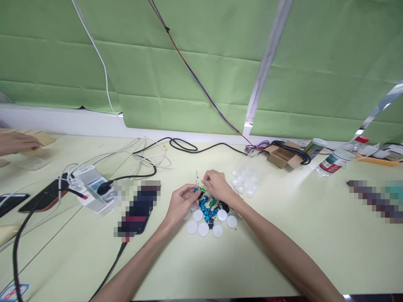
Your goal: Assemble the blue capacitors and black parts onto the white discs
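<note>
My left hand (181, 203) and my right hand (217, 186) meet over a small heap of blue and green metallic parts (208, 206) on the pale table (283, 235). Both hands pinch a small blue-green part (199, 190) between their fingertips; a thin wire or pin (197, 178) sticks up from it. Several white round caps (203, 229) lie around the heap, just in front of my hands. Black pieces (224, 206) lie among the coloured parts.
A white power strip (91, 188) with plugs and cables sits left, a phone (138, 212) beside it. Translucent caps (244, 182) lie behind my right hand. A cardboard box (282, 156), bottles (333, 162) and another person's hand (15, 142) are farther off.
</note>
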Motion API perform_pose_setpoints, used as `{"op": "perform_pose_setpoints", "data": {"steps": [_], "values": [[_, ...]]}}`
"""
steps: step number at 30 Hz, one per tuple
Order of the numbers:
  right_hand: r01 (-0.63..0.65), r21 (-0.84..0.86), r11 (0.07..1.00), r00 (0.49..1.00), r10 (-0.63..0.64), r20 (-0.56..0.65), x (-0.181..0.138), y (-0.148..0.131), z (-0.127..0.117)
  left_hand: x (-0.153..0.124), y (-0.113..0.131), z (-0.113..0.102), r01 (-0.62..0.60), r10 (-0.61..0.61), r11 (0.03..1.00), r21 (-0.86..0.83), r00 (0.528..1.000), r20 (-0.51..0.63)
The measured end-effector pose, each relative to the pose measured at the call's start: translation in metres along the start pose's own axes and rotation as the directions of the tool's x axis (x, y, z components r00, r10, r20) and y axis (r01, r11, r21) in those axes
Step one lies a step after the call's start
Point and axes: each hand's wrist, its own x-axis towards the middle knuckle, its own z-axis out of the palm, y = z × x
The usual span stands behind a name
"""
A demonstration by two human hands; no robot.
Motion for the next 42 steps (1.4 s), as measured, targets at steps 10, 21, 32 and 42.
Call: {"op": "perform_pose_setpoints", "data": {"steps": [10, 21, 32, 42], "values": [[-0.061, 0.205, 0.977, 0.994, 0.041, 0.102, -0.007, -0.005, -0.02, -0.002, 0.006, 0.002, 0.153, -0.128, 0.966, -0.211, 0.984, 0.127], [-0.107, 0.261, 0.959, 0.978, 0.055, 0.2, -0.011, -0.014, -0.028, -0.001, -0.001, -0.002, 0.154, -0.089, 0.959, -0.237, 0.961, 0.262], [-0.094, 0.234, 0.968, 0.976, 0.043, 0.213, -0.011, -0.016, -0.032, -0.004, 0.005, 0.002, 0.165, -0.109, 0.959, -0.232, 0.966, 0.236], [-0.076, 0.197, 0.977, 0.958, 0.017, 0.287, -0.014, -0.018, -0.032, -0.001, -0.001, 0.0, 0.181, -0.14, 0.967, -0.182, 0.965, 0.22]]}}
